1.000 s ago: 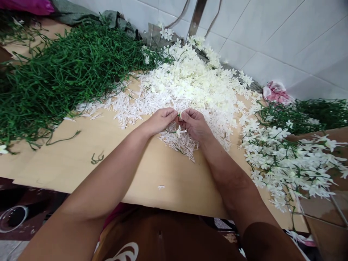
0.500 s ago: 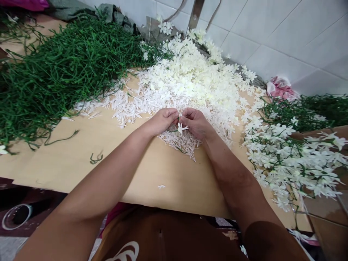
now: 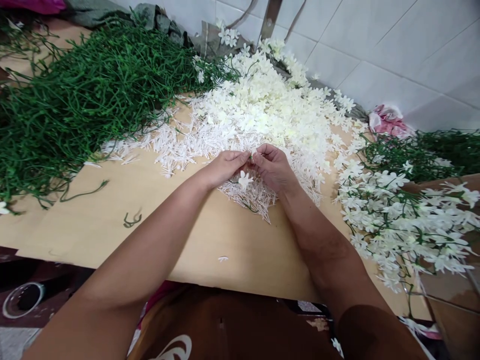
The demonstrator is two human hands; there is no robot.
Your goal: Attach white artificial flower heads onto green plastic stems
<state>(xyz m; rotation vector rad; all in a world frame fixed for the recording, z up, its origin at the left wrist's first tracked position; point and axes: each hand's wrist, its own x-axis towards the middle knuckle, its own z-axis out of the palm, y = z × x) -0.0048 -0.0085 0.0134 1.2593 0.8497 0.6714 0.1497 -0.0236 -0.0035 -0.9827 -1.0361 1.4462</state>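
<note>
The left hand [image 3: 225, 167] and right hand [image 3: 273, 167] meet fingertip to fingertip, pinched shut on a small white flower [image 3: 245, 179] above the tabletop [image 3: 112, 220]. A curved white mark [image 3: 174, 347] on the brown clothing below cannot be read.

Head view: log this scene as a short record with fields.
left hand: fingertips pinched, meeting the right hand
right hand: fingertips pinched on a small green stem piece
white flower: just below the fingertips, between both hands
white stamen pile: under and beyond the hands
loose blossoms: heaped behind
green stems: heaped far left
finished sprays: right
board: tan
</note>
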